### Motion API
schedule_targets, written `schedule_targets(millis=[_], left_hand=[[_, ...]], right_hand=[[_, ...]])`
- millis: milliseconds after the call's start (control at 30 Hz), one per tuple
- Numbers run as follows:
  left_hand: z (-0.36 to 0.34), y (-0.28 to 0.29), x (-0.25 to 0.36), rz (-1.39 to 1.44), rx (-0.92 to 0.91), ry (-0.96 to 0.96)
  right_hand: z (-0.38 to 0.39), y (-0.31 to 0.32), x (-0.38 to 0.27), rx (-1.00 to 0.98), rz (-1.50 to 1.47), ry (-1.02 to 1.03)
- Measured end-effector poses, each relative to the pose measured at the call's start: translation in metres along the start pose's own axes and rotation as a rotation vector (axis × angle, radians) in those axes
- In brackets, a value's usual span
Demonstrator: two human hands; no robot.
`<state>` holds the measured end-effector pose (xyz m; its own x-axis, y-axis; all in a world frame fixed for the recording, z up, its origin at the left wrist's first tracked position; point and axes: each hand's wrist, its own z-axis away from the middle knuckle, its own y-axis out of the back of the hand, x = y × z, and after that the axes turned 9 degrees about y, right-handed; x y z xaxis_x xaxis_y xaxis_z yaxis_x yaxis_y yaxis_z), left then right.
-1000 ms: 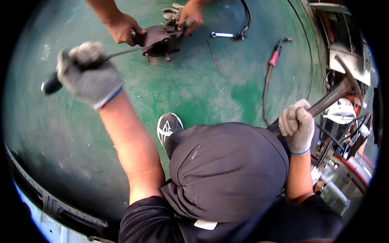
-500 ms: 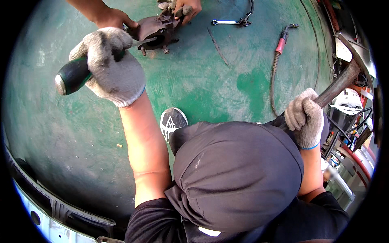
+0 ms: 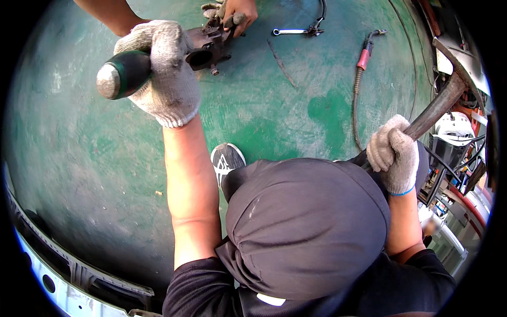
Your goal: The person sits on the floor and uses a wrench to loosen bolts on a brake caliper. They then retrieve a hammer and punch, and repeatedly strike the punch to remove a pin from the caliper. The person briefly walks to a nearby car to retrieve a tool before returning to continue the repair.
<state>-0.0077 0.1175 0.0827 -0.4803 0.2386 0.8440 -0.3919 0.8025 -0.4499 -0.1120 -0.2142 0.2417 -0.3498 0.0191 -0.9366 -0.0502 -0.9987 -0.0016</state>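
Note:
My gloved left hand (image 3: pixel 171 74) is closed around the black and green handle of a screwdriver (image 3: pixel 124 74), whose metal end cap faces me. Its blade is hidden behind my hand. Just beyond is a rusty metal part with a round bore (image 3: pixel 208 45), low over the floor. Another person's right-side hand (image 3: pixel 242 13) steadies that part, while their other hand is hidden behind mine. At the right, my gloved right hand (image 3: pixel 393 156) grips the wooden handle of a hammer (image 3: pixel 435 108). The hammer's long, narrow head is raised, well apart from the screwdriver.
On the green floor (image 3: pixel 285 121) lie a wrench (image 3: pixel 290 32), a thin dark strip (image 3: pixel 281 63) and a red-handled torch (image 3: pixel 363 59) with its hose. Equipment and cables crowd the right edge. A long car body panel (image 3: pixel 79 269) lies at the lower left.
My left hand has shifted right and slightly away with the screwdriver, turning its cap toward me and hiding the blade. My right hand and the hammer have barely moved.

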Motion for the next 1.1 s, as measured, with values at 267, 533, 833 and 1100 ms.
schedule_targets(millis=[267, 533, 833, 1100], left_hand=[[0.017, -0.018, 0.002, -0.325, -0.195, -0.147], [0.045, -0.059, -0.007, -0.532, -0.516, -0.336], [0.03, -0.048, 0.005, -0.52, -0.363, -0.21], [0.028, -0.048, 0.012, -0.448, -0.326, -0.245]], right_hand=[[-0.002, -0.006, 0.0, -0.016, -0.031, -0.019], [-0.008, -0.018, -0.008, -0.083, 0.186, -0.039], [-0.017, -0.058, -0.039, -0.162, 0.496, 0.069], [-0.018, -0.066, -0.042, -0.186, 0.543, 0.073]])
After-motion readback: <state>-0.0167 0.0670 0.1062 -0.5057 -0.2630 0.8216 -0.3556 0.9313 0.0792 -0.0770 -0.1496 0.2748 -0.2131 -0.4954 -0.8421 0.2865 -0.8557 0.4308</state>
